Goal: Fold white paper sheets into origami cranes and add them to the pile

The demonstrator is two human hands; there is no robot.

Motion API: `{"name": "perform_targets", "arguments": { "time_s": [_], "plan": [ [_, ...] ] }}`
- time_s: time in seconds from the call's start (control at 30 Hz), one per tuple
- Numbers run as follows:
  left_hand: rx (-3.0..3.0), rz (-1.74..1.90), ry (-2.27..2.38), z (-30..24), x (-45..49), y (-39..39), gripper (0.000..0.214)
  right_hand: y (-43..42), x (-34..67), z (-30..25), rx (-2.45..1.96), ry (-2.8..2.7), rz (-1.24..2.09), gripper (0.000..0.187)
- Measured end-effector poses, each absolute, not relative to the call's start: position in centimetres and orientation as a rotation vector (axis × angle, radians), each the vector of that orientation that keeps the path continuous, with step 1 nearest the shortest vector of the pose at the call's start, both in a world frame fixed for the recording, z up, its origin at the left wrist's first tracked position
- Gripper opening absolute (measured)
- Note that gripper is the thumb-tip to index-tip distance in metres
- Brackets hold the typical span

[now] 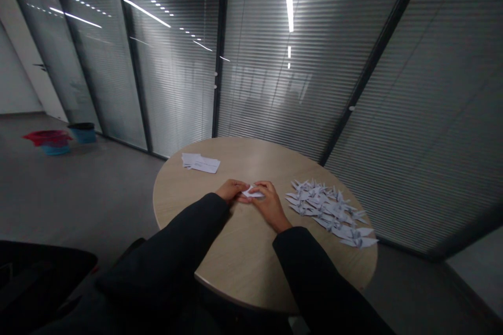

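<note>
Pale round table (243, 251) up front, and over it left hand (231, 190) and right hand (271, 205), both curled nearly closed, pinch a small white paper (256, 194); its folds look too small to read. A loose grip could skew a crease; a stray right sleeve (314, 269) could scatter those paper birds (320, 204). Beyond lie paper slips (205, 164), then slatted blinds (271, 89), bins (83, 135) far left.

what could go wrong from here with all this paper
The folded paper pieces spread near the edge of the table, so a sweep of the right sleeve might knock some off. The small white paper, held between the left hand and right hand, could get creased crookedly.
</note>
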State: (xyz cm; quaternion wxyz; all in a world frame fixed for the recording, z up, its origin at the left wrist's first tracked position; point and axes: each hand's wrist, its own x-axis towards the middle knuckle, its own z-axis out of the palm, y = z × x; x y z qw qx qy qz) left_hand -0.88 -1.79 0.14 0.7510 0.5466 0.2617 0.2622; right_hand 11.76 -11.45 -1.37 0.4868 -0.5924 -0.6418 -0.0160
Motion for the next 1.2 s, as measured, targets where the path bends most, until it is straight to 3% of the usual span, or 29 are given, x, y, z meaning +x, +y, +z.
{"name": "perform_targets", "arguments": {
  "time_s": [0.8,1.2],
  "plan": [
    [1.179,0.554,0.429,-0.9,-0.7,-1.0,0.042,-11.3,12.4,-1.5,-1.411,-1.578,-0.059,0.008],
    [1.201,0.553,0.461,-0.3,-1.0,-1.4,0.028,-10.9,12.8,-1.9,-1.358,-1.512,-0.023,0.009]
  ]
}}
